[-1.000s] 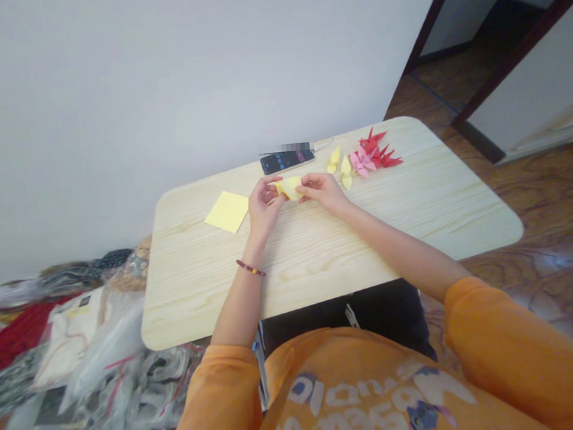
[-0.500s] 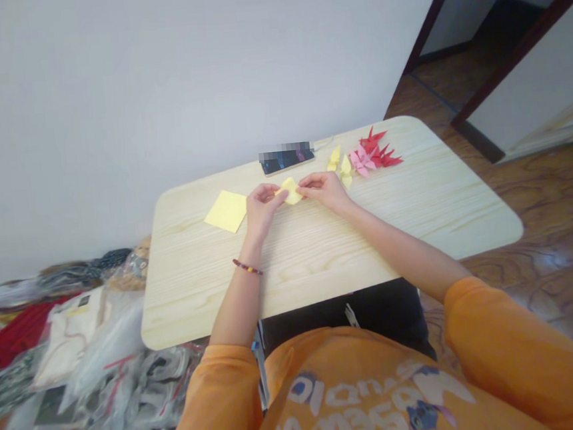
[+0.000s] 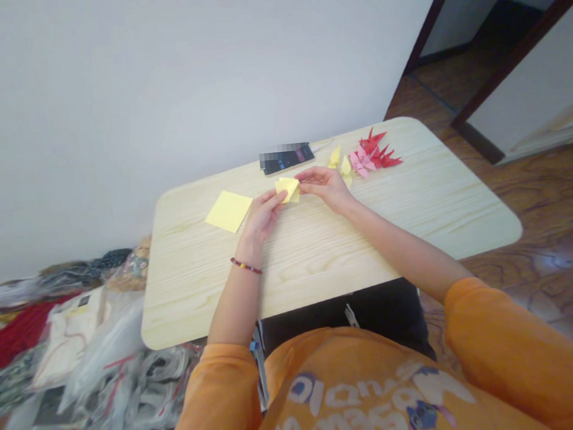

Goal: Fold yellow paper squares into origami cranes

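Both hands meet over the far middle of a pale wooden table (image 3: 417, 217). My left hand (image 3: 262, 215) and my right hand (image 3: 327, 186) each pinch a side of a small, partly folded yellow paper (image 3: 289, 188), held just above the tabletop. A flat yellow paper square (image 3: 228, 211) lies on the table just left of my left hand. My left wrist wears a beaded bracelet.
A dark phone (image 3: 288, 159) lies by the wall behind my hands. To the right of it sit folded paper figures: yellow ones (image 3: 341, 163), a pink one (image 3: 361, 162) and red ones (image 3: 378, 150). Bags and cloth (image 3: 68, 354) pile on the floor at the left.
The hands have shifted slightly away from me with the yellow paper, and the piece has been turned between the fingers. The left fingers now stretch out more along it.
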`<state>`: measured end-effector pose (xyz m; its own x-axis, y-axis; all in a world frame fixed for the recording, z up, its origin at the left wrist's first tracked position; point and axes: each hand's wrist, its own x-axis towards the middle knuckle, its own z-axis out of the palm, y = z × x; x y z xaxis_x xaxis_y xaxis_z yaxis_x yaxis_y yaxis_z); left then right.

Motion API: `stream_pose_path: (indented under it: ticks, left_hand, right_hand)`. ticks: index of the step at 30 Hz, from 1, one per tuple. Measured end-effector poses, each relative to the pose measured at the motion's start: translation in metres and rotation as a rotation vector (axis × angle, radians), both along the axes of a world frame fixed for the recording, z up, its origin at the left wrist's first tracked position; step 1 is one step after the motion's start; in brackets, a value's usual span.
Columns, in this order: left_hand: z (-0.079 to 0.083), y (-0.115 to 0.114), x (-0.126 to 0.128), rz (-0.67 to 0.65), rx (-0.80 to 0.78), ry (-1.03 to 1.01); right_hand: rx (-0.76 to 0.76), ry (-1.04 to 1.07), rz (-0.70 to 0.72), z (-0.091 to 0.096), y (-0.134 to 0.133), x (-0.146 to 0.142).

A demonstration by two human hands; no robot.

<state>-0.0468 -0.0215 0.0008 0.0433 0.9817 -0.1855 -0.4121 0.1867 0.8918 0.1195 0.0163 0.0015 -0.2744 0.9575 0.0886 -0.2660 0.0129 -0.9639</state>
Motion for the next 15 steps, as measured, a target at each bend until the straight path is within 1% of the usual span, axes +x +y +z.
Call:
stream_pose_path:
  ticks: [3, 6, 12, 15]
  left_hand:
    - [-0.0010, 0.0004, 0.0010, -0.008, 0.004, -0.036]
    - [-0.0028, 0.0005, 0.0021, 0.007, 0.003, -0.023]
    - [-0.0025, -0.0007, 0.0042, 0.009, 0.041, 0.007]
    - [-0.0025, -0.0006, 0.0055, 0.032, 0.055, 0.005]
  right_hand:
    - [-0.003, -0.016, -0.029, 0.0008, -0.0010, -0.0007]
    - [0.023, -0.052, -0.047, 0.0021, -0.0022, -0.0014]
    - [0.075, -0.094, -0.048, 0.0051, -0.0059, -0.0026]
    - [0.102, -0.094, -0.040, 0.0069, -0.0082, -0.0032]
